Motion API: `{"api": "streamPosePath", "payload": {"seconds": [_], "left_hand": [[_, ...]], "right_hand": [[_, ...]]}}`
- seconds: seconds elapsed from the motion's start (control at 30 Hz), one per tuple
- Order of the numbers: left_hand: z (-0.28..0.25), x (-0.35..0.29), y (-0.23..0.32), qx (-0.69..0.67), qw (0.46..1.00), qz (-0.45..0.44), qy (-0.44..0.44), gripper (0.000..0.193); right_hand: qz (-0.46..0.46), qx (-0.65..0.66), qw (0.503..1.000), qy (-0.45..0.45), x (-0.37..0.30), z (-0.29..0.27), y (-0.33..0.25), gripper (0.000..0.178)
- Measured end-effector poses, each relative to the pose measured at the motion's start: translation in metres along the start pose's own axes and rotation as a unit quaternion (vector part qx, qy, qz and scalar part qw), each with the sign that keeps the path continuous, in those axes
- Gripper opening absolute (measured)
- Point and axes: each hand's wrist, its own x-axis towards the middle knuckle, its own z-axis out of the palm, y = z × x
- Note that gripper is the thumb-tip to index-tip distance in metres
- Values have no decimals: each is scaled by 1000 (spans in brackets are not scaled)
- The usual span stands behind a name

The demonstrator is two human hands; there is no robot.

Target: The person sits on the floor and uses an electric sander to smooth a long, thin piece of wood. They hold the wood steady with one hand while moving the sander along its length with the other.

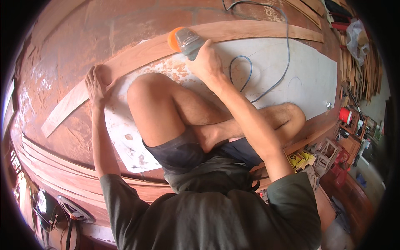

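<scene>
Head view showed a person sitting cross-legged on a whitish sheet [310,77], which was laid over a reddish-brown floor [137,23]. A long wooden plank [137,56] stretched in front of the crossed legs, from the lower left across to the upper right, partly over the sheet's far edge. The hands were well apart. The right hand [206,60] was clamped on the grey body of a handheld power sander [191,43], whose blurred orange disc [177,38] was over the plank left of its middle; I could not tell whether it touched the wood. The left hand [96,85] lay across the plank nearer its left end, thumb spread from the fingers; whether it gripped the edge or only rested there, I could not tell. Pale brown dust [177,68] lay on the sheet near the sander. A blue-grey cord [287,50] looped beside the right forearm and ran to the floor beyond the plank. More planks [62,175] lay at the person's left. Off to the right were wood strips [368,81], a clear plastic bag [357,39], and a red container [345,115].
</scene>
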Motion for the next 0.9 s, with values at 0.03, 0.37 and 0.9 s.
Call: {"api": "streamPosePath", "payload": {"seconds": [0.03, 0.37, 0.9], "left_hand": [[1, 1, 1, 3, 1000, 0, 4, 96], [-5, -3, 7, -16, 1000, -10, 8, 101], [-9, -3, 9, -39, 999, -26, 9, 97]], "right_hand": [[11, 4, 1000, -7, 2, -3, 2, 85], [145, -33, 988, 46, 36, -42, 58, 99], [44, -14, 998, -52, 19, -26, 30, 85]]}}
